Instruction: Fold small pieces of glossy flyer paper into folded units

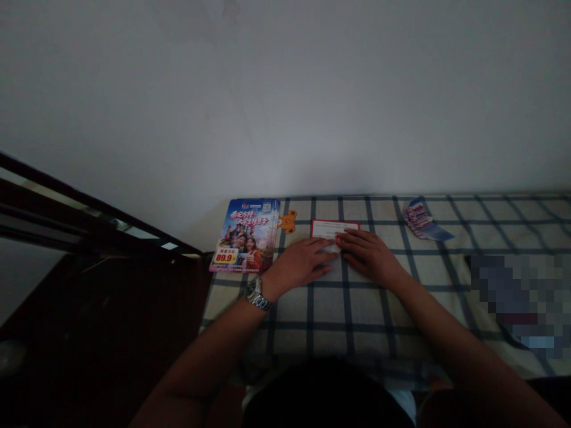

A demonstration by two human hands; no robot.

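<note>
A white printed paper with a red border (330, 227) lies on the checked cloth, and its near part is hidden under my fingers. My left hand (306, 263), below a metal wristwatch (256, 294), rests on the paper's near edge with its fingers stretched toward the right. From the other side my right hand (370, 255) lies over the paper's right part, fingers extended and almost meeting those of my left hand. Both hands look flat and open. Whether the fingertips press on a fold I cannot tell.
A stack of colourful leaflets (245, 238) marked 89.9 lies at the left, beside a bear picture (288, 222) on the cloth. Folded leaflets (422, 221) sit to the right. A blurred-out patch (521, 303) covers something farther right. The wall (321, 107) stands behind; a dark rail (89, 208) runs left.
</note>
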